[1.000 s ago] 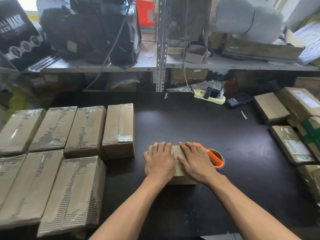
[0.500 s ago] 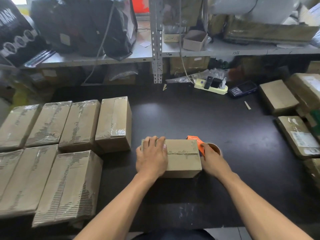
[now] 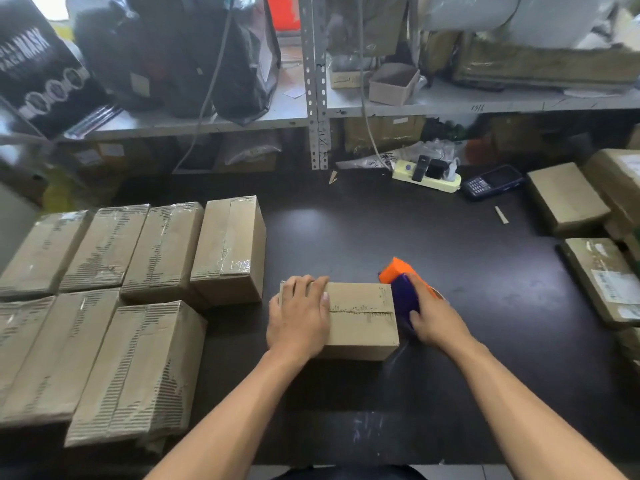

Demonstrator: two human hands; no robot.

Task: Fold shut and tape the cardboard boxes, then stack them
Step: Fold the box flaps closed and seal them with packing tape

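A small cardboard box (image 3: 360, 318) sits on the black table (image 3: 363, 237) a little in from the near edge, about midway along it, with its top flaps folded down so that their seam runs left to right across the top. No tape shows on that seam.

The left hand (image 3: 299, 318) lies palm down on the left part of the box top, fingers straight and reaching to the far edge, pressing the flaps flat.

The right hand (image 3: 433, 318) is just beside the box's right end, off the box itself. Its fingers are curled around the dark handle of an orange tape dispenser (image 3: 398, 271), whose orange head stands at the box's far right corner, touching or almost touching the cardboard; which one cannot be told.

Toward the table's left edge, a group of taped boxes (image 3: 138, 289) lies in two rows, well apart from both hands. Along the right edge lie more brown parcels (image 3: 568, 199). Near the far edge rest a pale power strip (image 3: 427, 176) and a dark phone (image 3: 491, 181).
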